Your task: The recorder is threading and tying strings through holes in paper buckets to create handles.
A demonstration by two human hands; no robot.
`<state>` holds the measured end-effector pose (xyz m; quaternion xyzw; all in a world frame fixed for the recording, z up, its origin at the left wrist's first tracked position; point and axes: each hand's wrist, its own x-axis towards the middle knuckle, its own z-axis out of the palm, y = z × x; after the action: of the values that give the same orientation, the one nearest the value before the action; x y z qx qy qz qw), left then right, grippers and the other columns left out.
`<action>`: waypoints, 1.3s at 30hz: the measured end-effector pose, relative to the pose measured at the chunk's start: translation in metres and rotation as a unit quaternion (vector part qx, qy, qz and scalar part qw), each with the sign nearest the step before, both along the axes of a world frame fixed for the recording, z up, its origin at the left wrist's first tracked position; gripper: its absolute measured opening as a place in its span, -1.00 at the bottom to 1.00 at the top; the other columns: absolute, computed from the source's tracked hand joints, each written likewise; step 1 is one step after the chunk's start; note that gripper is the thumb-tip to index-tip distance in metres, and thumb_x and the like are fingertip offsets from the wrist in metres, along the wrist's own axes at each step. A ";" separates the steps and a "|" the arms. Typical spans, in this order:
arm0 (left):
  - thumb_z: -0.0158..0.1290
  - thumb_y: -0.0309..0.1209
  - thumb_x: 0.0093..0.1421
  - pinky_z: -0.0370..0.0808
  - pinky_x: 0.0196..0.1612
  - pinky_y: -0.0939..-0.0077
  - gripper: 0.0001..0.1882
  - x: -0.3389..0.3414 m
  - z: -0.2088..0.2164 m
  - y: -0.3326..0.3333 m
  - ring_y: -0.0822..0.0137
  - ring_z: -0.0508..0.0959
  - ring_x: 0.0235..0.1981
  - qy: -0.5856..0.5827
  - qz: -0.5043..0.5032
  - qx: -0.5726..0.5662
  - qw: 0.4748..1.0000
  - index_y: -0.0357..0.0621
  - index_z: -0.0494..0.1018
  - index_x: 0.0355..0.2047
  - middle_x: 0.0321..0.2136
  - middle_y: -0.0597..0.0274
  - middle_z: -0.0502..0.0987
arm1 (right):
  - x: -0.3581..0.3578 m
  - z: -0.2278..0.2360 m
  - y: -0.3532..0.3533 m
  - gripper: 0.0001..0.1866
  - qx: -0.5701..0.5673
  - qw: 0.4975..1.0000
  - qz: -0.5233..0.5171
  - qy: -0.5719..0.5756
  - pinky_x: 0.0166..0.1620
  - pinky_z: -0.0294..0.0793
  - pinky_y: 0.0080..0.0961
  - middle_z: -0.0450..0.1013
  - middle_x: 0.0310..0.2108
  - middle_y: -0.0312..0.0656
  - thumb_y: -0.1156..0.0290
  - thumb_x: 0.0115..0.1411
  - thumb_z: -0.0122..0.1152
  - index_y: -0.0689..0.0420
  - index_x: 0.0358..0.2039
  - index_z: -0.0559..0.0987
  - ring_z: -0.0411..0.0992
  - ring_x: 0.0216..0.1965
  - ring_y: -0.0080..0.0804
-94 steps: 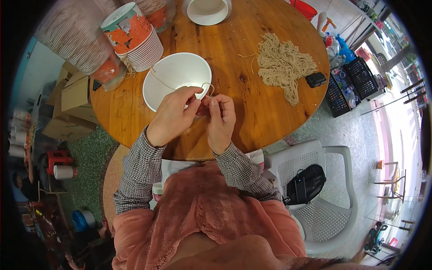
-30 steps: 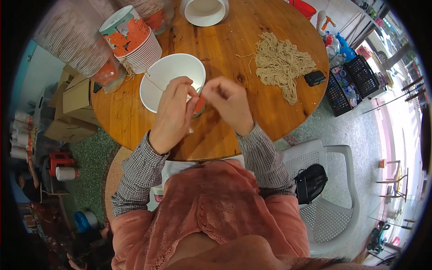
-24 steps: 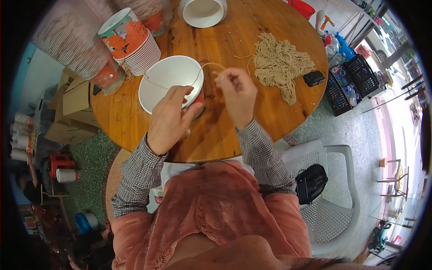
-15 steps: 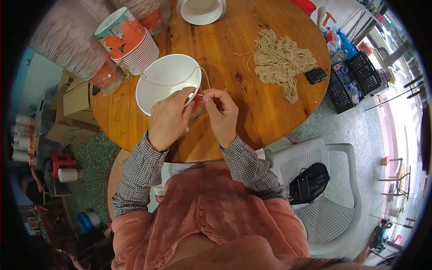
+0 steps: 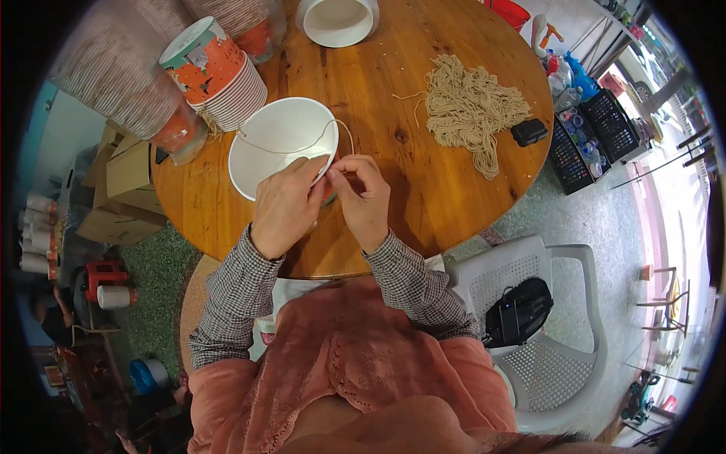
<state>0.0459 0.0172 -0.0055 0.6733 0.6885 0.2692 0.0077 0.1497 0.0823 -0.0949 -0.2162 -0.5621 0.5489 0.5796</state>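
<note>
A white-lined paper bucket lies tilted on the round wooden table, its mouth toward me. My left hand grips its near right rim, thumb outside and fingers inside. A thin beige cord runs from the far left rim across the mouth and over the right rim to my right hand. The right thumb and forefinger pinch the cord's end close against the rim, beside my left fingertips. The exact spot where the cord meets the rim is hidden by my fingers.
Stacked orange-and-green paper buckets stand at the far left, some wrapped in plastic. A heap of beige cords and a small black case lie on the right. Another white bucket sits at the back. A grey chair stands at right.
My right hand has moved slightly left, bringing its pinched fingers from a small gap up to the bucket's rim. The left hand keeps its hold.
</note>
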 end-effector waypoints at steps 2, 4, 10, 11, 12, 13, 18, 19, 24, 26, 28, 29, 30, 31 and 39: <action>0.04 -0.51 0.14 0.45 -0.39 0.25 -0.84 -0.001 0.002 -0.002 -0.02 0.55 -0.40 0.009 -0.004 -0.017 1.000 -0.21 0.47 -0.24 -0.39 0.02 0.54 | 0.003 0.004 -0.002 -0.89 0.005 1.000 0.002 -0.023 -0.32 0.42 -0.69 0.42 -0.35 -0.28 0.60 0.14 0.20 0.21 -0.30 0.49 0.38 -0.42 -0.61; 0.03 -0.51 0.11 0.44 -0.42 0.17 -0.91 0.000 0.004 -0.008 -0.06 0.52 -0.44 0.002 -0.009 0.006 1.000 -0.21 0.45 -0.34 -0.45 0.03 0.51 | 0.010 0.007 -0.003 -0.85 -0.066 0.994 0.083 -0.030 -0.33 0.47 -0.61 0.44 -0.37 -0.21 0.60 0.12 0.20 0.20 -0.27 0.49 0.45 -0.42 -0.48; 0.09 -0.54 0.09 0.45 -0.38 0.26 -0.88 -0.003 0.002 -0.028 -0.01 0.54 -0.39 -0.015 -0.011 0.031 0.999 -0.23 0.49 -0.32 -0.41 0.03 0.53 | 0.030 0.036 0.014 -0.83 0.215 0.948 -0.126 -0.196 -0.27 0.50 -0.42 0.47 -0.32 -0.13 0.58 0.05 0.20 0.19 -0.30 0.50 0.49 -0.33 -0.23; 0.09 -0.54 0.09 0.45 -0.38 0.26 -0.88 -0.005 -0.001 -0.029 -0.01 0.54 -0.39 -0.015 -0.010 0.034 0.999 -0.23 0.49 -0.32 -0.41 0.03 0.53 | 0.028 0.042 0.016 -0.86 0.299 0.927 -0.167 -0.153 -0.26 0.49 -0.41 0.48 -0.31 -0.17 0.57 0.05 0.20 0.18 -0.33 0.51 0.48 -0.30 -0.25; 0.10 -0.54 0.08 0.46 -0.38 0.28 -0.87 -0.006 -0.005 -0.028 0.00 0.53 -0.39 -0.025 -0.036 0.057 0.997 -0.23 0.50 -0.32 -0.41 0.04 0.54 | 0.025 0.050 0.015 -0.91 0.332 0.913 -0.175 -0.161 -0.12 0.45 -0.36 0.49 -0.32 -0.23 0.54 0.07 0.19 0.16 -0.36 0.52 0.48 -0.26 -0.32; 0.11 -0.53 0.07 0.46 -0.38 0.30 -0.87 -0.008 -0.007 -0.028 0.02 0.53 -0.39 -0.035 -0.062 0.080 0.994 -0.23 0.51 -0.32 -0.41 0.05 0.54 | 0.020 0.053 0.016 -0.91 0.335 0.912 -0.174 -0.160 -0.12 0.45 -0.36 0.49 -0.32 -0.23 0.54 0.07 0.19 0.16 -0.36 0.52 0.48 -0.26 -0.32; 0.09 -0.53 0.08 0.44 -0.36 0.33 -0.94 -0.005 -0.012 -0.033 0.10 0.52 -0.47 -0.117 -0.067 0.109 0.985 -0.24 0.51 -0.41 -0.46 0.09 0.57 | 0.012 0.053 0.012 -0.90 0.347 0.910 -0.092 -0.208 0.12 0.25 -0.26 0.51 -0.38 -0.25 0.48 0.09 0.20 0.14 -0.35 0.53 0.48 -0.27 -0.38; 0.08 -0.54 0.09 0.44 -0.37 0.38 -0.96 -0.004 -0.014 -0.034 0.14 0.52 -0.47 -0.185 -0.039 0.084 0.978 -0.25 0.51 -0.44 -0.46 0.09 0.57 | 0.012 0.053 0.011 -0.90 0.330 0.917 -0.082 -0.207 0.14 0.23 -0.27 0.51 -0.38 -0.25 0.48 0.09 0.20 0.14 -0.34 0.53 0.49 -0.27 -0.38; 0.07 -0.50 0.15 0.43 -0.43 0.51 -0.93 -0.010 -0.009 -0.029 0.29 0.52 -0.49 -0.310 0.009 0.066 0.948 -0.25 0.49 -0.37 -0.50 0.10 0.53 | 0.018 0.058 0.016 -0.88 0.229 0.958 0.057 -0.161 0.24 0.08 -0.26 0.53 -0.38 -0.28 0.42 0.11 0.23 0.12 -0.33 0.53 0.52 -0.31 -0.43; 0.07 -0.47 0.18 0.43 -0.44 0.54 -0.91 -0.012 -0.012 -0.027 0.32 0.52 -0.49 -0.317 0.034 0.082 0.944 -0.25 0.48 -0.35 -0.50 0.09 0.51 | 0.021 0.068 0.013 -0.85 0.240 0.942 0.112 -0.206 0.26 0.00 -0.24 0.54 -0.41 -0.31 0.38 0.12 0.22 0.12 -0.30 0.54 0.52 -0.34 -0.45; 0.06 -0.45 0.21 0.44 -0.42 0.53 -0.89 -0.013 -0.017 -0.023 0.34 0.51 -0.49 -0.274 0.018 0.157 0.949 -0.26 0.46 -0.35 -0.44 0.12 0.50 | 0.016 0.066 0.013 -0.85 0.236 0.938 0.123 -0.223 0.27 -0.03 -0.24 0.54 -0.42 -0.32 0.37 0.13 0.22 0.12 -0.29 0.54 0.52 -0.34 -0.47; 0.06 -0.45 0.21 0.44 -0.42 0.53 -0.89 -0.013 -0.017 -0.023 0.34 0.51 -0.49 -0.271 0.019 0.159 0.949 -0.26 0.46 -0.35 -0.44 0.12 0.50 | 0.014 0.065 0.013 -0.84 0.230 0.933 0.132 -0.243 0.28 -0.06 -0.24 0.54 -0.44 -0.34 0.36 0.13 0.21 0.11 -0.28 0.55 0.52 -0.35 -0.48; 0.05 -0.46 0.22 0.44 -0.41 0.53 -0.89 -0.012 -0.017 -0.022 0.35 0.51 -0.48 -0.289 0.010 0.172 0.942 -0.27 0.45 -0.33 -0.41 0.13 0.51 | 0.013 0.065 0.014 -0.84 0.232 0.933 0.132 -0.241 0.28 -0.06 -0.24 0.54 -0.44 -0.34 0.36 0.13 0.21 0.11 -0.28 0.55 0.52 -0.35 -0.48; 0.04 -0.48 0.22 0.45 -0.40 0.53 -0.89 -0.012 -0.018 -0.022 0.36 0.51 -0.47 -0.307 0.000 0.184 0.934 -0.29 0.44 -0.32 -0.38 0.14 0.52 | 0.013 0.064 0.016 -0.85 0.227 0.937 0.125 -0.233 0.27 -0.05 -0.25 0.54 -0.44 -0.35 0.37 0.12 0.22 0.11 -0.29 0.56 0.52 -0.36 -0.49; 0.01 -0.57 0.20 0.48 -0.32 0.56 -0.85 -0.014 -0.019 -0.028 0.34 0.60 -0.39 -0.373 0.003 0.178 0.910 -0.31 0.35 -0.21 -0.40 0.08 0.55 | -0.009 0.059 0.014 -0.90 0.206 0.957 0.091 -0.182 0.25 0.01 -0.22 0.53 -0.45 -0.35 0.38 0.08 0.26 0.11 -0.40 0.57 0.49 -0.34 -0.49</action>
<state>0.0323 -0.0104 -0.0249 0.5121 0.5779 0.6189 0.1438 0.1412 0.0967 -0.0358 -0.1367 -0.7761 0.4230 0.4472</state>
